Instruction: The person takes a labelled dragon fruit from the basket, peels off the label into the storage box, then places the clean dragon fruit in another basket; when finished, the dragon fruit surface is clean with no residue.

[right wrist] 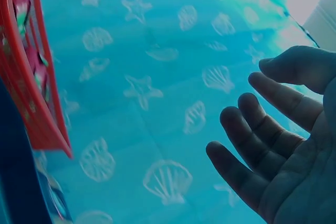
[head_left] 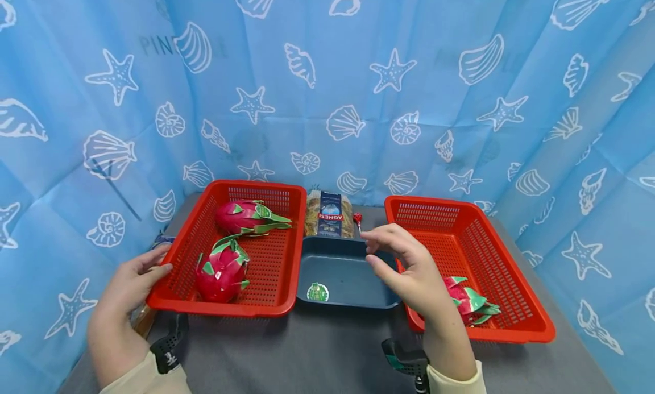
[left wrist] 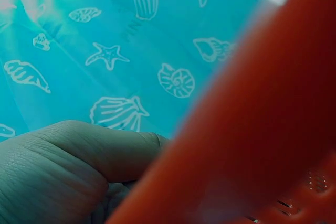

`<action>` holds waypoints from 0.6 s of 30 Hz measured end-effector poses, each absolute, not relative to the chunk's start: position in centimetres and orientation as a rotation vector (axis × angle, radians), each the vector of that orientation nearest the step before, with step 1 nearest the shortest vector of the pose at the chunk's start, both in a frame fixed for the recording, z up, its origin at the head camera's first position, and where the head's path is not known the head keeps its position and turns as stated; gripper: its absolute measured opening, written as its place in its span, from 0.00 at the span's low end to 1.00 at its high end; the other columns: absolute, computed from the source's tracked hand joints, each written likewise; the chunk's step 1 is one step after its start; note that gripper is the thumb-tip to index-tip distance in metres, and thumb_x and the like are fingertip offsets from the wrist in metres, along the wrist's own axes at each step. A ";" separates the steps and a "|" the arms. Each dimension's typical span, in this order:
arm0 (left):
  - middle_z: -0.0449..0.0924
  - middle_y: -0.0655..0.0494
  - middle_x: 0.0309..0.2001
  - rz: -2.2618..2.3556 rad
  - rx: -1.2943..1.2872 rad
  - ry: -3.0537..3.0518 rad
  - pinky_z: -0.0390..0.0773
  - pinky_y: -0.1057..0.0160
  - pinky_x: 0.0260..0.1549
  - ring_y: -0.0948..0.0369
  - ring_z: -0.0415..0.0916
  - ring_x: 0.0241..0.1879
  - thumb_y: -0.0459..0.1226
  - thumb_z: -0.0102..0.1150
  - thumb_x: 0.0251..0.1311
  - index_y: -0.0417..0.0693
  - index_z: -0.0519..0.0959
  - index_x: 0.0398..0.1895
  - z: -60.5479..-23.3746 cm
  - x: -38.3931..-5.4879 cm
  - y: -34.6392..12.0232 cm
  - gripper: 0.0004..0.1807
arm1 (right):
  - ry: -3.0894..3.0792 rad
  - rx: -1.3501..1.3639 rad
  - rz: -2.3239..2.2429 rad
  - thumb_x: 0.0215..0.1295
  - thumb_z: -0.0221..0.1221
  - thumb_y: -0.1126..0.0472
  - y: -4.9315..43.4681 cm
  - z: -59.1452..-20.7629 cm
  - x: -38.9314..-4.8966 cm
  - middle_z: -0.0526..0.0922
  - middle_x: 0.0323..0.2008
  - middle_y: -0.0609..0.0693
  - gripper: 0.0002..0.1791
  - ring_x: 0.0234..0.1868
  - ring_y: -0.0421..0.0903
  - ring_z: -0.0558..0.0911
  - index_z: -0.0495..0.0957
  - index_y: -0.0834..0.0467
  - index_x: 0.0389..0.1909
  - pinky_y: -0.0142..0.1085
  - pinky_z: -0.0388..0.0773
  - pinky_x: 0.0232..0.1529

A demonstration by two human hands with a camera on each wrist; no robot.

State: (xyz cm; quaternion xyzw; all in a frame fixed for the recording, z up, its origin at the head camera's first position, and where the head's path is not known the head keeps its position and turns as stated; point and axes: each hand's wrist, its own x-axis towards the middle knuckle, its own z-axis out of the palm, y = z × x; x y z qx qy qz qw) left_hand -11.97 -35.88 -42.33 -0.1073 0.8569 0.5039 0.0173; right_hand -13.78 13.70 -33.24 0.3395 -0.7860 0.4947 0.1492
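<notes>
My left hand (head_left: 128, 291) grips the left rim of a red plastic basket (head_left: 230, 309), its thumb over the edge and its fingers outside. Two dragon fruits lie in that basket, one (head_left: 222, 272) near the front and another (head_left: 245, 216) behind it. Over the right side of a dark blue tray (head_left: 348, 269), my right hand (head_left: 409, 263) hovers with loosely bent fingers and nothing in them. The right wrist view also shows this hand (right wrist: 283, 140) empty. In a second red basket (head_left: 532, 326), a dragon fruit (head_left: 471, 303) is partly hidden by my right forearm.
A bag of pasta (head_left: 330, 215) stands behind the tray, with a red lollipop (head_left: 357, 218) beside it. Inside the tray sits a green round sticker (head_left: 318, 292). A brown item (head_left: 144, 321) shows partly beside the left basket. A blue shell-patterned curtain (head_left: 327, 98) encloses the table.
</notes>
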 end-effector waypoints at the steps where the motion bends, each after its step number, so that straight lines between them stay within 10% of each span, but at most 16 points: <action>1: 0.69 0.24 0.62 1.570 -0.334 2.659 0.87 0.55 0.35 0.51 0.86 0.40 0.45 0.56 0.76 0.40 0.55 0.80 -42.3 -11.9 -35.8 0.38 | -2.253 0.996 1.419 0.63 0.66 0.74 13.0 -33.3 -14.0 0.81 0.48 0.47 0.22 0.47 0.46 0.79 0.83 0.57 0.57 0.35 0.81 0.50; 18: 0.67 0.23 0.64 1.568 -0.343 2.644 0.87 0.53 0.37 0.48 0.85 0.43 0.44 0.55 0.76 0.40 0.53 0.81 -42.3 -12.0 -35.8 0.38 | -2.426 1.306 1.361 0.67 0.67 0.64 0.7 -36.0 -15.7 0.78 0.47 0.41 0.19 0.44 0.41 0.79 0.83 0.52 0.58 0.34 0.81 0.40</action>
